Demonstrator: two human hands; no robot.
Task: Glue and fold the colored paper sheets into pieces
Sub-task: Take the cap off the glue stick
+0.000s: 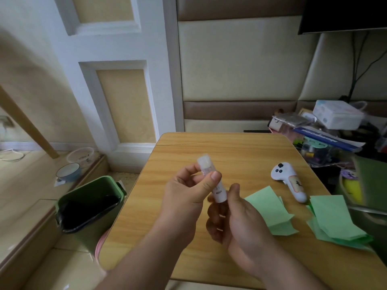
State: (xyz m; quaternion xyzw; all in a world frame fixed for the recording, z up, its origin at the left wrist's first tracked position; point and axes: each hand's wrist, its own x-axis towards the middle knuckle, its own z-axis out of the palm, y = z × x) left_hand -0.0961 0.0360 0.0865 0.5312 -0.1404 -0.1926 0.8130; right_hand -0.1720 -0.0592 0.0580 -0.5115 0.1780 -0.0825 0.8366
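Your left hand (184, 191) pinches glue stick (211, 181) cap end, right hand (236, 218) grips base, frame centre; green paper sheets (270, 210) lower right on table (209, 147)

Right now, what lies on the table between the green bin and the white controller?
In the head view, both hands, left and right, hold the glue stick there.

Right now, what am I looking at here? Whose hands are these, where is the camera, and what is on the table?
This is one picture from a camera worn on a person's head, looking down at their own bare hands; no machine is involved. The left hand pinches the upper part of a white glue stick, and the right hand grips its base. On the wooden table lie green paper sheets, a second green stack and a white controller. A green bin stands beside the table.
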